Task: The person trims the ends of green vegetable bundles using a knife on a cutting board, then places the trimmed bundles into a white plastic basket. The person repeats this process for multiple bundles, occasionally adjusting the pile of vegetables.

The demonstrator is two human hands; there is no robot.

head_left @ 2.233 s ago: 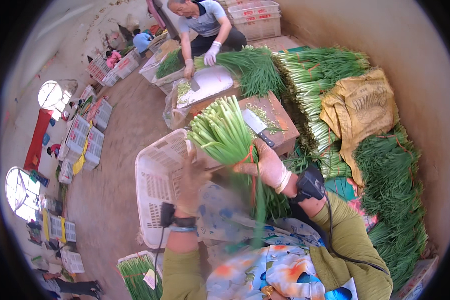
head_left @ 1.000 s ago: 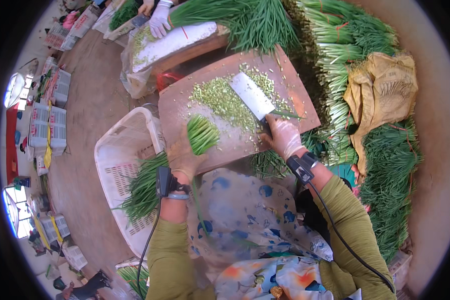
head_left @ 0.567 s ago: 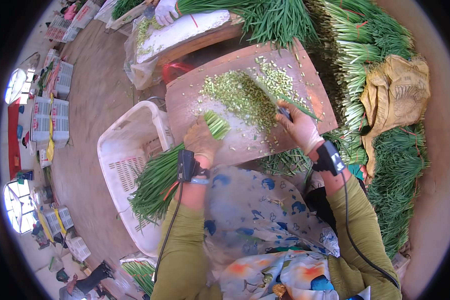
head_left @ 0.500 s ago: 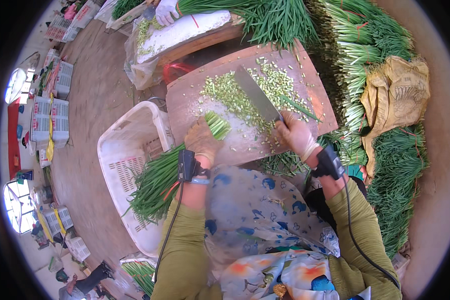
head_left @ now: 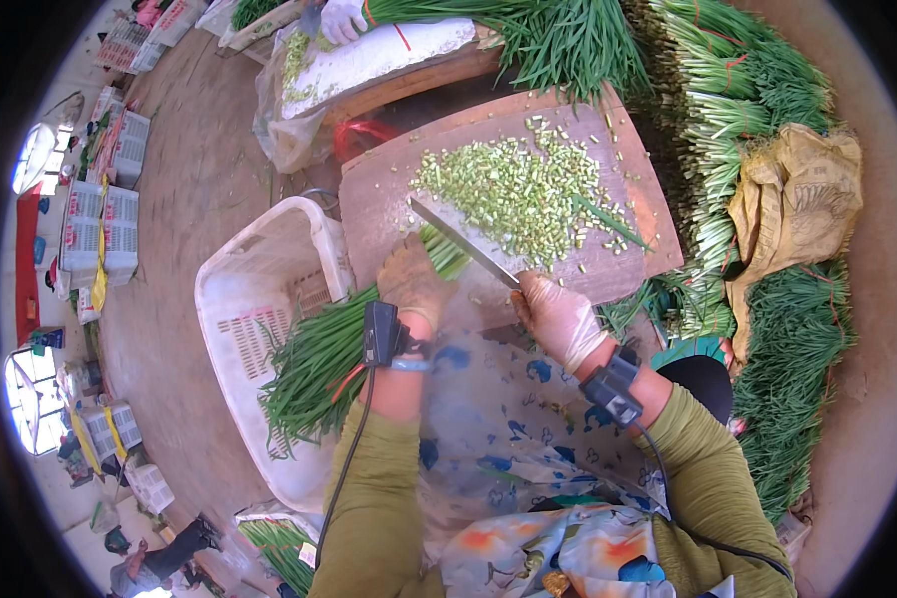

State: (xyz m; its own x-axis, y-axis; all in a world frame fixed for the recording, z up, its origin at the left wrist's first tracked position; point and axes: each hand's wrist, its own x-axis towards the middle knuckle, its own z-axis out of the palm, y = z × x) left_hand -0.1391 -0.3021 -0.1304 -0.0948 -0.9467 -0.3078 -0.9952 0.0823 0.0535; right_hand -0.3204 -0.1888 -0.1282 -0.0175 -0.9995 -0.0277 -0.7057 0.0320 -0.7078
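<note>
My left hand [head_left: 414, 279], in a soiled thin glove, is closed around a bunch of garlic chives [head_left: 319, 359]. Its pale cut ends rest on the near left of the wooden cutting board [head_left: 377, 194], while the green leaves hang over a white basket. In my right hand [head_left: 560, 317], which wears a translucent glove, is the handle of a kitchen knife [head_left: 466, 245]. The blade stands nearly edge-on, beside the pale ends and just right of my left fingers; whether it touches them I cannot tell. Chopped stem pieces [head_left: 528, 184] are scattered over the board's middle and far part.
The white plastic basket [head_left: 214, 289] stands left of the board. Bundled chives [head_left: 718, 130] are piled along the right, with a tan woven sack [head_left: 802, 194] on them. Across from me, another person's gloved hand [head_left: 343, 18] holds chives on a white board [head_left: 379, 65].
My right hand has brought the knife left and nearer, from among the chopped pieces to the bunch's ends. The blade has turned from flat to edge-on. My left hand keeps its hold.
</note>
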